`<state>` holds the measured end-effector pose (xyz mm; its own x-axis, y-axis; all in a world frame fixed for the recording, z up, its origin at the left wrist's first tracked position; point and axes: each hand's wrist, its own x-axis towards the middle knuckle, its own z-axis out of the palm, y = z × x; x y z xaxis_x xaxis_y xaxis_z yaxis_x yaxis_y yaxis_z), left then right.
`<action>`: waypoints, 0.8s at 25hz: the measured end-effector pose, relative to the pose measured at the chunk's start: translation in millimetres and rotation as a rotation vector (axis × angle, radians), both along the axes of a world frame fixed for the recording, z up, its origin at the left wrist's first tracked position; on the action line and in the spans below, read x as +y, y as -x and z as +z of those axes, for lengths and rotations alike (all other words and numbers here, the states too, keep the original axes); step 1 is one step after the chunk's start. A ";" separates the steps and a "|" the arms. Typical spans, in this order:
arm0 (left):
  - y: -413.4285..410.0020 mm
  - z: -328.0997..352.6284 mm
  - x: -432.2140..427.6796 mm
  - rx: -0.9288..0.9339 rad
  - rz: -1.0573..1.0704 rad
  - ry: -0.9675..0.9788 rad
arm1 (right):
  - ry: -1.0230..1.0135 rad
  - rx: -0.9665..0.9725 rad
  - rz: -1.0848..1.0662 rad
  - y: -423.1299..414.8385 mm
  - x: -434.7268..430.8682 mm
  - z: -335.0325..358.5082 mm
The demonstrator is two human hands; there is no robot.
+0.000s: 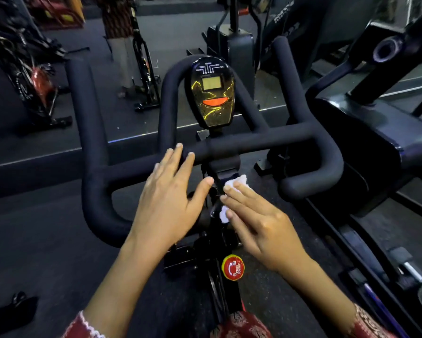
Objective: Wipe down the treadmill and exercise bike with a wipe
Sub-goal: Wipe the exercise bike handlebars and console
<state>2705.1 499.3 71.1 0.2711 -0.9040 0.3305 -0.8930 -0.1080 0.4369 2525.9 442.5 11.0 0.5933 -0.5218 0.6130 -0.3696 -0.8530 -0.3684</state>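
The left hand lay flat, fingers relaxed, on the handlebar, while just beside it the right hand pressed the wipe with straight fingers against the stem.

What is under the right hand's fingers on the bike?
A crumpled white wipe, pressed by the right hand against the bike's black stem below the handlebar. Only its edges show; the fingers cover its middle and the spot being wiped.

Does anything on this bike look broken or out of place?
Nothing is clearly broken. The glossy black-and-gold oval console shows jagged yellow streaks across its face, which could be cracks or only reflections; I cannot tell.
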 end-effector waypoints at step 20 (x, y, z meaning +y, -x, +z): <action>31.1 4.7 -34.3 0.054 -0.180 0.034 | -0.145 0.453 -0.171 14.1 -113.7 71.1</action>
<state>2674.0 465.0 75.8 0.1246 -0.9281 0.3508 -0.8716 0.0666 0.4857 2511.8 328.8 82.1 0.6815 -0.6954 0.2279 -0.6496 -0.7183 -0.2492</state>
